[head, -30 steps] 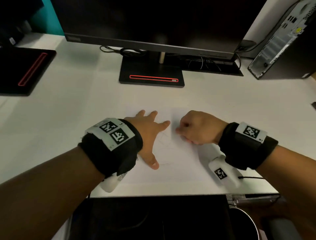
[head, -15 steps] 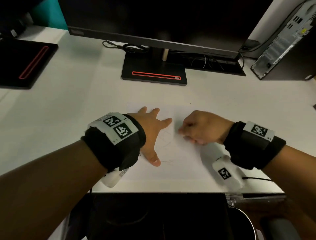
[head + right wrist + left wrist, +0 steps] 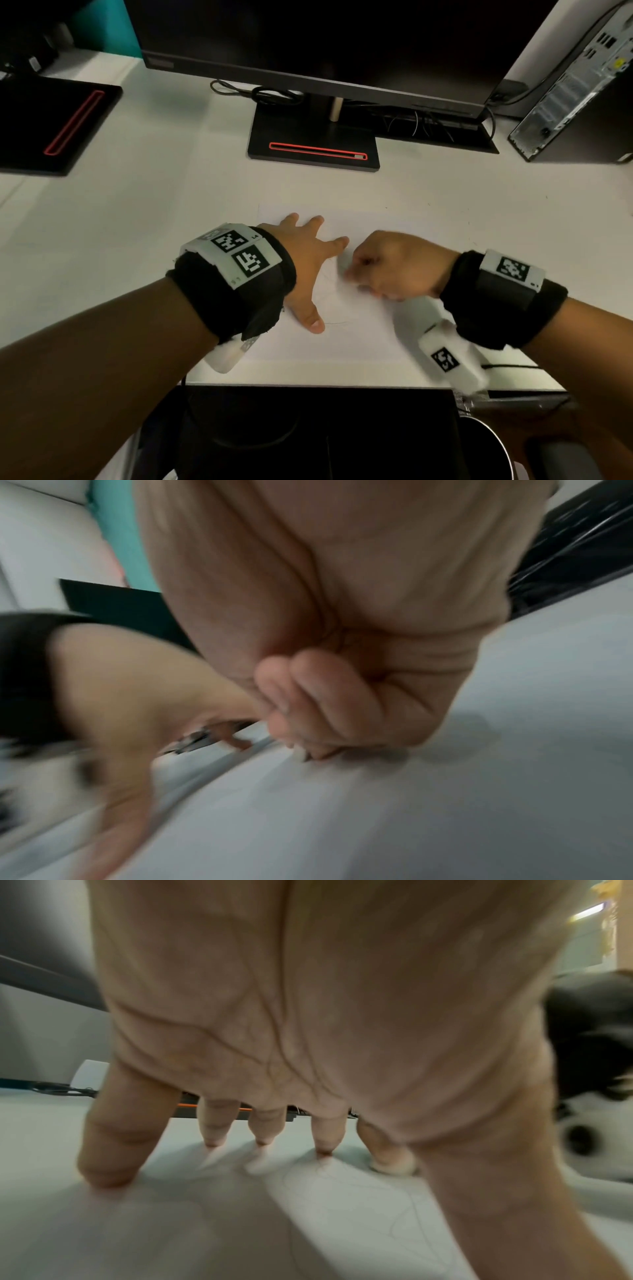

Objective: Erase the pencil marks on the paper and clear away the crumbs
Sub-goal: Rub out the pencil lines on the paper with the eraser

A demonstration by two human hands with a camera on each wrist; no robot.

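My left hand (image 3: 306,263) lies flat, fingers (image 3: 111,1139) spread, pressing the white sheet of paper (image 3: 359,335) onto the white surface (image 3: 137,222). Faint pencil marks (image 3: 404,1204) run beside it. My right hand (image 3: 394,267) is curled, pinching a small white eraser (image 3: 301,753) against the paper.

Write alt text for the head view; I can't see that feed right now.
A left hand presses flat, fingers spread, on a sheet of paper with faint pencil marks, while the right hand, fingers curled, rubs beside it. A monitor stand sits behind on the white desk.
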